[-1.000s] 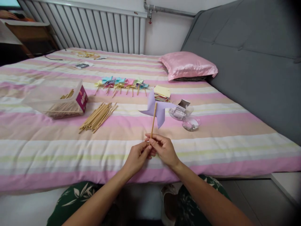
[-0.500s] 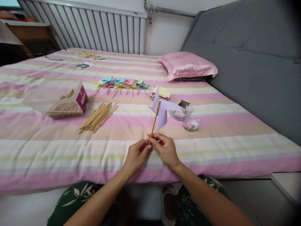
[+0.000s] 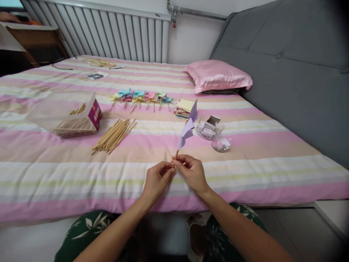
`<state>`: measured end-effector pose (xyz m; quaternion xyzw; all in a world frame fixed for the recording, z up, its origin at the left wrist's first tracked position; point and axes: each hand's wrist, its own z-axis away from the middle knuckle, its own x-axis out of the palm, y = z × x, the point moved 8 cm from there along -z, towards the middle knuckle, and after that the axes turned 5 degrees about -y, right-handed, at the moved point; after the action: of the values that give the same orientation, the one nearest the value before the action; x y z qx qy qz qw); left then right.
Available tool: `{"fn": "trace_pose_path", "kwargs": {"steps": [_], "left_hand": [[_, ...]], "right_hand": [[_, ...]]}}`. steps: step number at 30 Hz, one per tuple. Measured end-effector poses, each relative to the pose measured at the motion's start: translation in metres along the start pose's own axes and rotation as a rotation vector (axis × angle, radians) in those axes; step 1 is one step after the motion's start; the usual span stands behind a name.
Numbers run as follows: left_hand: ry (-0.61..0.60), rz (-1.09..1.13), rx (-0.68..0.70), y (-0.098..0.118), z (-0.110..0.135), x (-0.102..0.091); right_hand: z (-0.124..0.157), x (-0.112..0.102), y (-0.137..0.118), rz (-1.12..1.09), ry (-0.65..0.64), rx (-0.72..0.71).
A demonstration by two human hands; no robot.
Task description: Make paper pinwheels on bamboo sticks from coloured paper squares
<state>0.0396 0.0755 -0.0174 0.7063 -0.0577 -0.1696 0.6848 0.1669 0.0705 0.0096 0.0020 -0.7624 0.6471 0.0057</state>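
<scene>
Above the fingers [image 3: 182, 158], a purple pinwheel [image 3: 187, 130], its stick [image 3: 176, 154] pinched low by left hand [image 3: 157, 180] and right hand [image 3: 194, 175]

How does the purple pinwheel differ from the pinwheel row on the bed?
The purple pinwheel is held by the left hand and right hand, while the pinwheel row rests on the bed. The purple pinwheel has one paper colour; the pinwheel row has several, including blue and yellow. Both have thin sticks.
</scene>
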Motion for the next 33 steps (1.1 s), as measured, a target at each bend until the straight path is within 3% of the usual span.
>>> {"fn": "trace_pose_path", "kwargs": {"steps": [18,33], "left_hand": [[-0.019,-0.057,0.01,0.002,0.001,0.002],[-0.044,-0.2,0.212,0.042,0.015,0.0]], "right_hand": [[0.001,0.001,0.002,0.062,-0.003,0.044],[0.009,0.01,-0.021,0.01,-0.181,-0.038]]}}
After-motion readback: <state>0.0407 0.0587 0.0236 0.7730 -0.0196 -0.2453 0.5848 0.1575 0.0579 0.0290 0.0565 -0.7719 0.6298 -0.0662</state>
